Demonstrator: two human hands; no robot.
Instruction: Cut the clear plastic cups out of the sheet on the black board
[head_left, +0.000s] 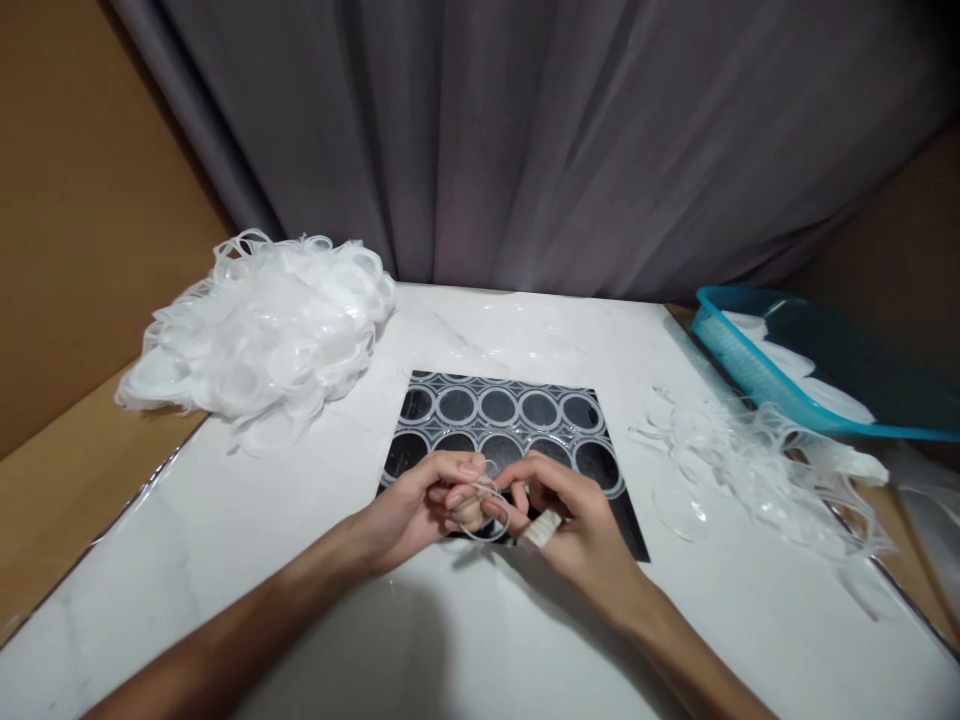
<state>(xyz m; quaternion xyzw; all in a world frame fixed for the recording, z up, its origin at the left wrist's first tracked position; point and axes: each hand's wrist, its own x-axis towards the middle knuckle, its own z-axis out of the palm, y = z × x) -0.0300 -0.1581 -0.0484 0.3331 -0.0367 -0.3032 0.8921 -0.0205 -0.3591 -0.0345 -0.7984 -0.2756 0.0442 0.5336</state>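
Observation:
Both hands meet over the near part of a black mat [499, 408] printed with grey rings. Between them is a thin, pale plastic ring [486, 541], see-through in the middle as far as I can make out. My left hand [412, 510] pinches its left and upper side, fingers curled. From the other side, my right hand [581, 510] has its thumb and forefinger closed on the ring's right edge. A whitish wrap [543, 528] goes round the right thumb. The fingers partly cover the ring.
A big heap of clear and white plastic rings [277, 330] lies at the left of the white table [322, 600]. Loose clear plastic strips [772, 480] spread on the right. Beyond them, a blue basket [750, 350] holds several white discs [836, 398]. A grey curtain [480, 150] hangs behind.

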